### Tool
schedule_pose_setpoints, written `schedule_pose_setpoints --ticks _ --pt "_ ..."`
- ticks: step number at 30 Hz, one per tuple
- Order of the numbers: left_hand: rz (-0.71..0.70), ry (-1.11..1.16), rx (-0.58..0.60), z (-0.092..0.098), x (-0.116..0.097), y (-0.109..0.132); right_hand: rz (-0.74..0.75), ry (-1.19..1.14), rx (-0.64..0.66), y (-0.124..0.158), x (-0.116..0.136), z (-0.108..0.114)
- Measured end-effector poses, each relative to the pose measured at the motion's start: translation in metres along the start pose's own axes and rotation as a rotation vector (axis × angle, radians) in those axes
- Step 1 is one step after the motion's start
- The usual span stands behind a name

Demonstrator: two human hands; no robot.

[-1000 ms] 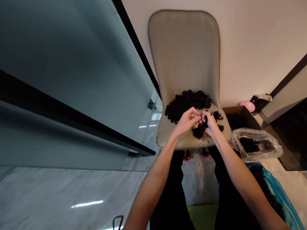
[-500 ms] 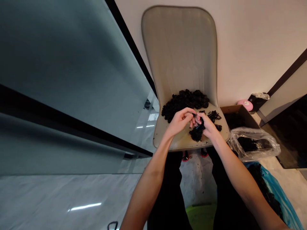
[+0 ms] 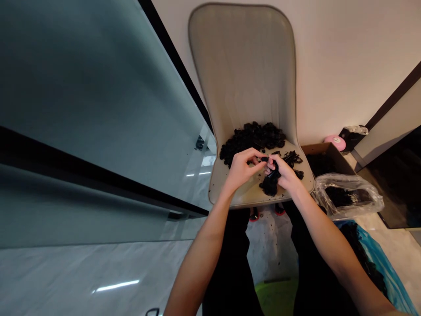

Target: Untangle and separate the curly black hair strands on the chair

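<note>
Both my hands work above the seat of a beige padded chair (image 3: 245,74). My left hand (image 3: 241,169) pinches a thin dark strand at its fingertips. My right hand (image 3: 284,173) grips a small tuft of black curly hair (image 3: 270,184) that hangs down towards the seat. The two hands nearly touch. Behind them a heap of black curly hair (image 3: 252,138) lies against the backrest, and loose dark curls (image 3: 292,158) lie to the right on the seat.
To the right stand a cardboard box holding dark hair (image 3: 324,164) and a clear plastic bag of hair (image 3: 345,197). A blue plastic sheet (image 3: 378,263) lies lower right. A green basin (image 3: 276,298) sits between my legs. A glass panel (image 3: 82,109) runs along the left.
My left hand has drawn slightly leftward from the right hand, and a dark strand now shows between them. The whole view has shifted a little to the left.
</note>
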State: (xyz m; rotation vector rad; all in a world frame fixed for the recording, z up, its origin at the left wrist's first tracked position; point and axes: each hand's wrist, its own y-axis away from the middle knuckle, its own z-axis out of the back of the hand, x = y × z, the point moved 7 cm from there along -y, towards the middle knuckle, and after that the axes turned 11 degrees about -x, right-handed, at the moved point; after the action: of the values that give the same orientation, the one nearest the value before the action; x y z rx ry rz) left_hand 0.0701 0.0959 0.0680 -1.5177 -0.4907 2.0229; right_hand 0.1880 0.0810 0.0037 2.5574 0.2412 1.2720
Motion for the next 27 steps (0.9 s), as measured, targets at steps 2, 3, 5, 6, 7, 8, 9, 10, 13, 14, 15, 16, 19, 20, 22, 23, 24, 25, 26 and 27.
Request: schedule_pose_setpoints --ticks 2,3,5,6,7,8,9,10,13,14,15,16,19,20,22,23,24,25,26,27 --pt "0.063 0.089 -0.109 0.006 0.004 0.0 -0.006 -0.022 0.046 0.004 -0.001 -0.008" --pt "0.094 0.129 -0.157 0.008 0.007 -0.001 -0.013 -0.028 0.073 0.005 -0.002 -0.012" --pt "0.146 0.194 -0.225 0.009 0.012 0.0 -0.03 -0.027 0.115 0.008 -0.004 -0.018" --pt "0.168 0.22 -0.245 0.008 0.015 0.0 -0.036 -0.024 0.128 0.008 -0.006 -0.021" --pt "0.189 0.242 -0.262 0.008 0.018 0.0 -0.037 -0.019 0.134 0.008 -0.007 -0.022" --pt "0.209 0.259 -0.276 0.006 0.021 0.0 -0.033 -0.015 0.134 0.007 -0.008 -0.023" --pt "0.23 0.272 -0.29 0.005 0.025 0.001 -0.022 -0.01 0.129 0.006 -0.009 -0.023" --pt "0.251 0.281 -0.301 0.004 0.029 0.001 -0.005 -0.007 0.12 0.005 -0.009 -0.022" --pt "0.314 0.281 -0.326 0.0 0.041 0.003 0.063 0.01 0.056 0.0 -0.007 -0.016" --pt "0.331 0.272 -0.34 0.0 0.044 0.003 0.095 0.028 0.025 -0.001 -0.006 -0.013" --pt "0.342 0.258 -0.36 0.0 0.046 0.004 0.136 0.061 -0.008 -0.002 -0.005 -0.01" --pt "0.344 0.244 -0.382 0.0 0.046 0.004 0.186 0.108 -0.038 -0.003 -0.003 -0.007" --pt "0.332 0.228 -0.369 -0.003 0.041 0.004 0.313 0.243 -0.101 -0.004 0.004 0.0" --pt "0.335 0.233 -0.329 -0.007 0.039 0.004 0.327 0.256 -0.11 -0.004 0.005 0.002" --pt "0.366 0.257 -0.25 -0.014 0.038 0.004 0.318 0.226 -0.113 -0.004 0.006 0.003" --pt "0.397 0.277 -0.232 -0.016 0.04 0.005 0.312 0.201 -0.112 -0.003 0.007 0.003" --pt "0.437 0.307 -0.231 -0.016 0.045 0.005 0.306 0.175 -0.112 -0.002 0.009 0.003" --pt "0.486 0.346 -0.245 -0.014 0.051 0.006 0.302 0.147 -0.114 -0.001 0.011 0.003" --pt "0.538 0.391 -0.274 -0.01 0.06 0.007 0.302 0.121 -0.119 0.001 0.014 0.004" --pt "0.583 0.438 -0.314 -0.004 0.069 0.007 0.307 0.095 -0.127 0.003 0.018 0.006"
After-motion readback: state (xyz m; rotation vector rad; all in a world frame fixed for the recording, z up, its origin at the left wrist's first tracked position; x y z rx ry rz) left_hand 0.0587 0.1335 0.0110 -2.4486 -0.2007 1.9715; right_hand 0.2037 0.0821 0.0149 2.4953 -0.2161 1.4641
